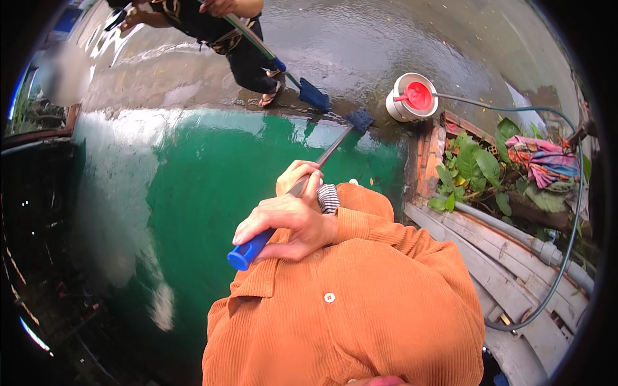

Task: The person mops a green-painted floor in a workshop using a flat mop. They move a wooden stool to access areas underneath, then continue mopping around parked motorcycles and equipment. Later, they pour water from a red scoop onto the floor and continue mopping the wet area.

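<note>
My left hand [297, 179] and my right hand [286, 222] are both closed round the dark pole [331, 148] of a mop, the left one farther along it. The right hand is near the blue end grip [243, 255], which sticks out toward my shirt. At the far end, the blue mop head [360, 120] rests at the far edge of the wet green floor [206, 186]. A co-worker in dark clothes [248, 61] holds a second mop by its green pole [257, 44]; its blue head [313, 95] is close to mine.
A white bucket [402, 109] stands far right, with a red dipper or bowl [418, 96] in it. A hose [508, 106] runs from it round the right side. Plants [473, 164], bricks [432, 157], colourful cloth [547, 161] and white planks [502, 254] line the right.
</note>
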{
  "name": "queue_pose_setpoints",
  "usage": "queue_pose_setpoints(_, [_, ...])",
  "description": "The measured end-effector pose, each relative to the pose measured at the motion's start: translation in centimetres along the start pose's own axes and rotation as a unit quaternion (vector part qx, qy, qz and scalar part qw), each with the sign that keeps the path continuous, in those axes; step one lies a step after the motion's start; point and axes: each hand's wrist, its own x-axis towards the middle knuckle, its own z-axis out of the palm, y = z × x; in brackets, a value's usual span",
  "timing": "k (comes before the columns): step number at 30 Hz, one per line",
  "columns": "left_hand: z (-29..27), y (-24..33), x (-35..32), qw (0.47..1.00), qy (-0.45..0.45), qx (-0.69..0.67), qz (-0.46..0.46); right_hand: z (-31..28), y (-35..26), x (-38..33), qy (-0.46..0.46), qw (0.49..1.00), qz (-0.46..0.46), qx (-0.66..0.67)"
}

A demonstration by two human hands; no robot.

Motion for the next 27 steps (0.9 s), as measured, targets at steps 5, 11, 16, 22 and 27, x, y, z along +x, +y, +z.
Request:
queue_pose_setpoints(5, [0.6, -1.9, 2.8, 0.999, -0.002, 0.015, 0.03, -4.9, 0.5, -1.8, 0.114, 0.985, 0.011, -0.132])
queue_pose_setpoints(11, [2.1, -3.1, 8.9, 0.993, 0.097, -0.055, 0.039, -17.3, 1.9, -12.0, 0.452, 0.835, 0.294, -0.109])
queue_pose_setpoints(16, [5.9, -5.4, 14.0, 0.961, 0.199, -0.192, 0.023, -29.6, 8.0, -26.4, 0.598, 0.678, 0.427, 0.01])
queue_pose_setpoints(22, [16.3, -12.4, 20.5, 0.934, 0.277, -0.225, 0.013, -47.9, 25.2, -42.7, 0.421, 0.629, 0.654, -0.025])
queue_pose_setpoints(27, [19.4, -9.9, 25.5, 0.921, 0.31, -0.23, 0.051, -55.4, 38.2, -42.5, 0.12, 0.603, 0.743, -0.265])
